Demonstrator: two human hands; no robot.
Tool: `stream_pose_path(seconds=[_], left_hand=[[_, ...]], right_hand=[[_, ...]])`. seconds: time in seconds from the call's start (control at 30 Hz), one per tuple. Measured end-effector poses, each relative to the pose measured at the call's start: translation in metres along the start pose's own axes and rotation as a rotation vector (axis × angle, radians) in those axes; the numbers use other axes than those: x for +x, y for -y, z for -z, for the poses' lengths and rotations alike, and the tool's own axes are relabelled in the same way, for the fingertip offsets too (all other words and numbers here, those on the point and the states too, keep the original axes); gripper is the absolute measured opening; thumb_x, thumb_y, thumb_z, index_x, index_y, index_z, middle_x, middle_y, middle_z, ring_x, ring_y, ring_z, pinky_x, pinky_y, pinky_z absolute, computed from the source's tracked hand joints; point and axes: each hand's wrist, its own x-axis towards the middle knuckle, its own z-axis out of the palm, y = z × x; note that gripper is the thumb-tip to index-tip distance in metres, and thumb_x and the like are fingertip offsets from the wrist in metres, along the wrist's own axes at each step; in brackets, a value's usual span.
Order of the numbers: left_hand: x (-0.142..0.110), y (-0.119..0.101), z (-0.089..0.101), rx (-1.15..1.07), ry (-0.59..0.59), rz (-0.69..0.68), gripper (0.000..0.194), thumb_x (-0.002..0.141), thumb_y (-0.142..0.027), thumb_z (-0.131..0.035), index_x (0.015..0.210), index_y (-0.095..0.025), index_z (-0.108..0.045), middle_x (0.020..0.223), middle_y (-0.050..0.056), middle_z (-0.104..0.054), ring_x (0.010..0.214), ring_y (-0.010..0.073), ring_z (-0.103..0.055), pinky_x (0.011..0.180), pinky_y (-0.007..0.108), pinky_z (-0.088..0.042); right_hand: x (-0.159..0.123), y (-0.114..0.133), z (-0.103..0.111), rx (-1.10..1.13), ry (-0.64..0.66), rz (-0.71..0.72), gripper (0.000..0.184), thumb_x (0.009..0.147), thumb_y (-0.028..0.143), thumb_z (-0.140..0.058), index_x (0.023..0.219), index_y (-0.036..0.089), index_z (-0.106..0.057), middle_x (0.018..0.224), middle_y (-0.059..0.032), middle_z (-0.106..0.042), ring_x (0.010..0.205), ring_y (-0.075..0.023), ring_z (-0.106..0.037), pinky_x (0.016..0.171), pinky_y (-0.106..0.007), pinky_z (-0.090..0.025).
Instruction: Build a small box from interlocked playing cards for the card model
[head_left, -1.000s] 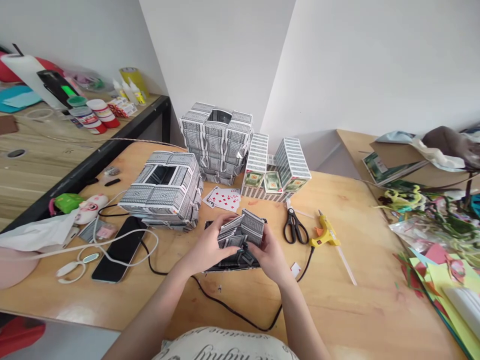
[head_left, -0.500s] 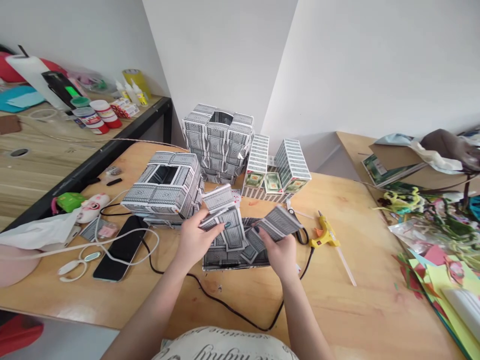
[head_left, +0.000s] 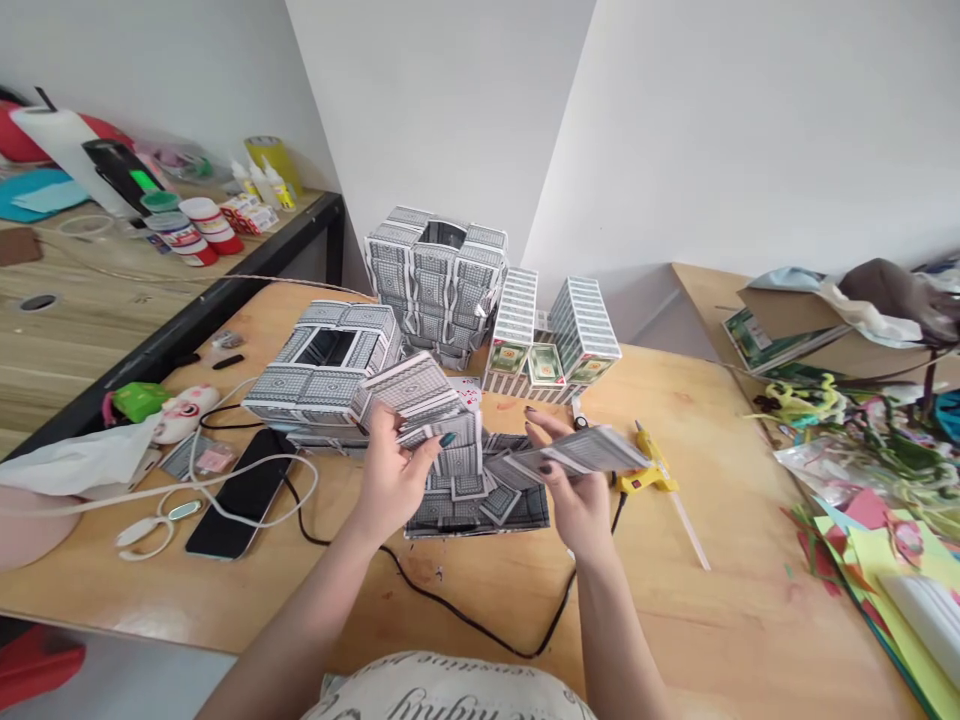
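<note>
Fanned grey-backed playing cards (head_left: 414, 388) are held between the thumb and fingers of my left hand (head_left: 396, 475). My right hand (head_left: 574, 490) grips more playing cards (head_left: 596, 450), tilted and slightly blurred, with its index finger lifted off them. Below and between both hands sits a low open box made of cards (head_left: 480, 528), with loose cards (head_left: 501, 502) lying in it. A face-up card (head_left: 468, 392) shows on the table behind the box. To the left stands a card-covered box (head_left: 326, 370) with a rectangular opening in its top.
A taller card-covered box (head_left: 442, 280) and stacked card packs (head_left: 514, 325) stand at the back. A yellow glue gun (head_left: 649, 465) lies right, its black cord (head_left: 465, 618) looping in front. A phone (head_left: 240, 500) and white cable are left; coloured paper (head_left: 877, 560) lies far right.
The cards in my left hand have spread and shifted up and left. My right hand has moved right, tilting its cards flatter, and its index finger has lifted.
</note>
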Motion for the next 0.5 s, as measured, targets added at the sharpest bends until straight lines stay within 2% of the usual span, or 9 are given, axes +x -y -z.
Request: stream_pose_path(seconds=[0.07,0.13,0.23,0.3,0.43,0.5], left_hand=[[-0.002,0.003,-0.009,-0.024,0.068,0.004,0.042,0.078,-0.025,-0.057,0.113,-0.022,-0.035,0.115,0.009,-0.051,0.107,0.0190,-0.052,0.092,0.033,-0.043],[-0.003,0.007,-0.016,-0.017,0.085,0.005,0.043,0.080,-0.026,-0.054,0.117,-0.022,-0.032,0.121,0.010,-0.048,0.113,0.0202,-0.048,0.095,0.035,-0.040],[-0.004,0.009,-0.024,0.019,0.082,0.016,0.039,0.083,-0.028,-0.048,0.119,-0.022,-0.034,0.124,0.010,-0.045,0.118,0.0206,-0.043,0.099,0.036,-0.036],[-0.005,0.009,-0.028,0.021,0.093,0.039,0.036,0.085,-0.029,-0.044,0.119,-0.022,-0.035,0.125,0.009,-0.046,0.119,0.0202,-0.042,0.100,0.036,-0.034],[-0.010,0.009,-0.038,-0.190,0.140,0.126,0.038,0.091,-0.037,-0.027,0.125,-0.022,-0.032,0.127,0.010,-0.046,0.120,0.0193,-0.043,0.100,0.035,-0.036],[-0.013,0.010,-0.042,-0.268,0.183,0.169,0.043,0.091,-0.039,-0.027,0.130,-0.022,-0.026,0.130,0.011,-0.045,0.120,0.0198,-0.043,0.098,0.036,-0.037]], right_hand=[[-0.001,-0.002,-0.008,-0.043,0.131,-0.034,0.026,0.078,0.031,-0.057,0.103,0.021,-0.055,0.092,-0.0061,-0.064,0.096,-0.0222,-0.057,0.088,-0.040,-0.044],[-0.002,-0.006,-0.017,-0.112,0.163,-0.052,0.025,0.078,0.030,-0.056,0.102,0.022,-0.052,0.091,-0.0056,-0.062,0.093,-0.0208,-0.057,0.085,-0.038,-0.046],[-0.003,-0.014,-0.029,-0.180,0.088,-0.019,0.022,0.079,0.028,-0.055,0.097,0.022,-0.044,0.093,-0.0047,-0.057,0.088,-0.0179,-0.056,0.078,-0.033,-0.048],[-0.003,-0.018,-0.037,-0.167,0.045,0.009,0.022,0.080,0.025,-0.054,0.096,0.023,-0.038,0.101,-0.0051,-0.053,0.093,-0.0171,-0.054,0.081,-0.032,-0.047],[0.000,-0.022,-0.049,-0.094,-0.052,-0.040,0.033,0.082,0.025,-0.051,0.108,0.024,-0.031,0.112,-0.0070,-0.050,0.104,-0.0182,-0.051,0.090,-0.035,-0.042],[0.001,-0.023,-0.051,-0.103,-0.075,-0.076,0.036,0.081,0.026,-0.052,0.112,0.023,-0.034,0.112,-0.0075,-0.052,0.105,-0.0200,-0.051,0.092,-0.036,-0.040]])
